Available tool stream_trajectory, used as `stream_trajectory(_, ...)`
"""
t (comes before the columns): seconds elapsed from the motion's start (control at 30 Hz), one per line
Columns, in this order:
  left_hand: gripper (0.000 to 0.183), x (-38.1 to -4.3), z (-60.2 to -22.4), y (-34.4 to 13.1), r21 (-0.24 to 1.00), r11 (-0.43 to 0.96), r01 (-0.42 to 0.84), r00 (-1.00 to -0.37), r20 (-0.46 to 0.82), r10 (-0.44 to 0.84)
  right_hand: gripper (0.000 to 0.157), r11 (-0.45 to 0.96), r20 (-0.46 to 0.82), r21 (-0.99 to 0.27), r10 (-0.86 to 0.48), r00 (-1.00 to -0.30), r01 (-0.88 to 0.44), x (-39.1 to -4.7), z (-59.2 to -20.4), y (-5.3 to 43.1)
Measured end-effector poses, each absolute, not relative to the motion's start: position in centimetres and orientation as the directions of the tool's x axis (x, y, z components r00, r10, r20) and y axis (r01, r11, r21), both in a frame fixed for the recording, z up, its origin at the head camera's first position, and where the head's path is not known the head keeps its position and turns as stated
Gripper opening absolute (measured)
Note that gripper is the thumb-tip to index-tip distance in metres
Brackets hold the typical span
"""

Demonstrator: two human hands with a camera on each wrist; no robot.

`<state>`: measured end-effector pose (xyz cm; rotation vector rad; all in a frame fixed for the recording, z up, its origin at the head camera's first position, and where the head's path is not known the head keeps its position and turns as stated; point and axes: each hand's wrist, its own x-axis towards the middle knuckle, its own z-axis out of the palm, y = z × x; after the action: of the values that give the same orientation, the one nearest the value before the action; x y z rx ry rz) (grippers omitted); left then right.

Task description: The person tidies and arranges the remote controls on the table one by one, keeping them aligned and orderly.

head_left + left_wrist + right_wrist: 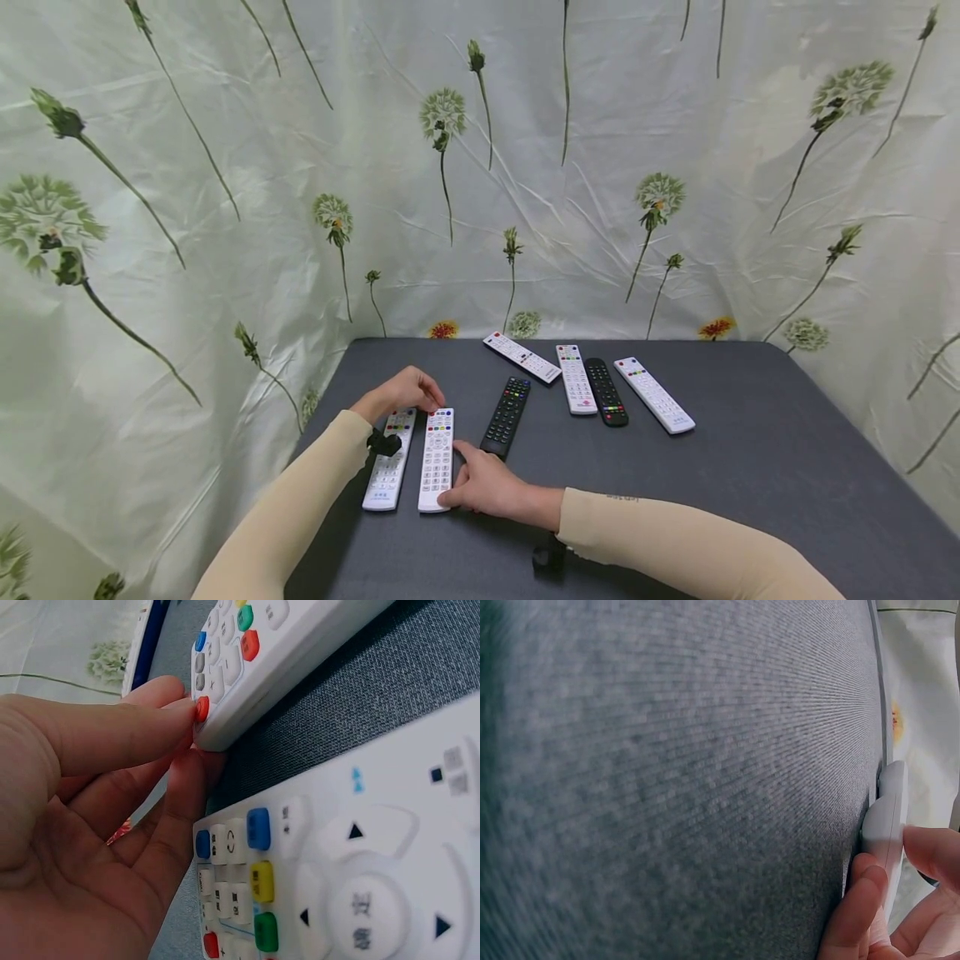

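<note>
Two white remote controls lie side by side at the left of the dark table point(720, 508). My left hand point(411, 388) pinches the far end of the right-hand white remote control point(437, 462), thumb at its red corner button and fingers against the end. At the same remote, my right hand point(491, 485) holds the right edge near the close end, with thumb and finger spread along it. The other white remote control point(390, 467) lies under my left wrist, partly covered by it. In the left wrist view its coloured buttons and arrow pad fill the lower right.
A black remote control point(507, 412) lies just beyond my right hand. Farther back are a tilted white remote point(522, 357), an upright-lying white remote point(576, 379), a black remote point(606, 392) beside it and another white remote point(654, 395). A flowered curtain point(555, 208) hangs behind the table.
</note>
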<state>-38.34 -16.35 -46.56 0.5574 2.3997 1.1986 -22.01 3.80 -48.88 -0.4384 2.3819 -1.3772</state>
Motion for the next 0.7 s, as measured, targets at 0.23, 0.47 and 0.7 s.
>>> stream_trajectory(0.23,0.016,-38.4,-46.7,-16.4,0.824,0.542,0.165,-0.841,-0.17,0.514,0.093,0.481,-0.15,-0.873,-0.427,-0.892,-0.083,-22.0,-48.9,3.7)
stream_trajectory(0.47,0.012,-38.3,-46.7,-16.4,0.833,0.532,0.152,-0.855,-0.159,0.493,0.091,0.441,-0.163,-0.895,-0.445,-0.881,-0.057,-22.3,-48.4,4.1)
stream_trajectory(0.7,0.02,-38.2,-45.5,-15.7,0.896,0.441,0.059,-0.906,-0.137,0.399,0.067,0.423,-0.142,-0.904,-0.436,-0.889,-0.063,-24.1,-46.3,6.0)
